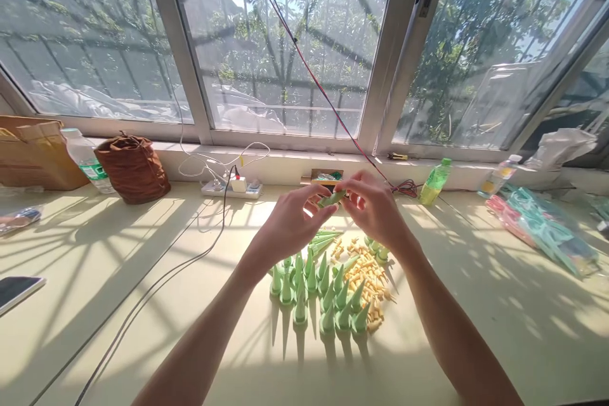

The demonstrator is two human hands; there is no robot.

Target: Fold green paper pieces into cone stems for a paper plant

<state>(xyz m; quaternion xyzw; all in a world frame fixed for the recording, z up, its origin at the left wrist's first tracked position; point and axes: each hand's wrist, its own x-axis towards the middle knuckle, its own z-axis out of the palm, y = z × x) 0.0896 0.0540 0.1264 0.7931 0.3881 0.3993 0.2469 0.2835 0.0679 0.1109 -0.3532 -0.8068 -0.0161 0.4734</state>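
Note:
Between my left hand point(299, 212) and my right hand point(371, 203) is a green cone-shaped piece point(332, 198), held up above the table. Fingertips of both hands pinch it, one hand at each end. Below my hands, several green cones point(300, 307) stand upright in rough rows on round bases. More green cones point(323, 241) lie on their sides behind them. Right of the standing cones is a loose pile of small yellow-orange peg-like pieces point(368, 276). A few green pieces point(375, 247) sit partly hidden beside my right wrist.
A power strip point(233, 188) with cables lies by the windowsill. At the left are a brown cloth bag point(133, 167), a water bottle point(88, 158) and a phone point(19, 292). On the right stand a green bottle point(434, 182) and plastic packets point(547, 225).

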